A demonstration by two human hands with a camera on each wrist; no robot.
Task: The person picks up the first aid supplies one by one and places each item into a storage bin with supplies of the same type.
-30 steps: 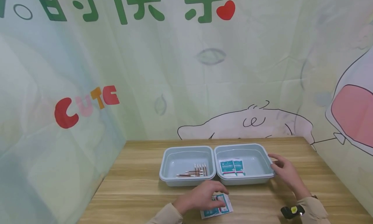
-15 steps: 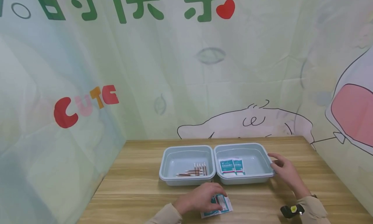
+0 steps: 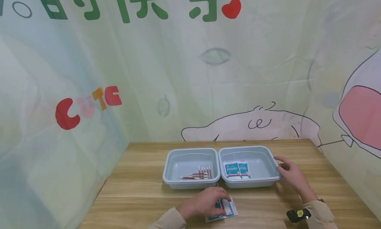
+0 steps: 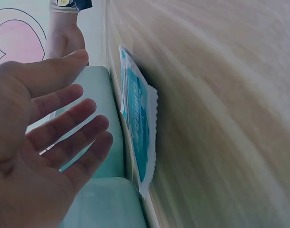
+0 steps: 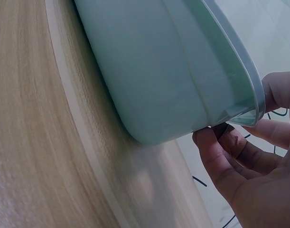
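My left hand (image 3: pixel 206 204) hovers with bent, spread fingers over a teal-and-white sachet (image 3: pixel 231 210) on the table. In the left wrist view a gap shows between those fingers (image 4: pixel 83 135) and the sachet. At the right end of the right-hand pale blue plastic box (image 3: pixel 253 183), my right hand (image 3: pixel 293 179) holds the rim. The right wrist view shows its fingers curled against the box's outer wall and at the rim. Inside this box lie overlapping teal-and-white sachets (image 3: pixel 232 169).
A second pale blue box (image 3: pixel 187 186) stands directly to the left, with several brown-stick cotton swabs (image 3: pixel 203 172) inside. Both boxes stand on a wood-grain table (image 3: pixel 134 176). A printed cloth backdrop (image 3: pixel 148 73) rises behind it. A black strap device (image 3: pixel 298 215) sits at the right wrist.
My left hand's thumb and fingers have shifted slightly left and down over the sachet. The right hand stays at the box rim, and the boxes have not moved.
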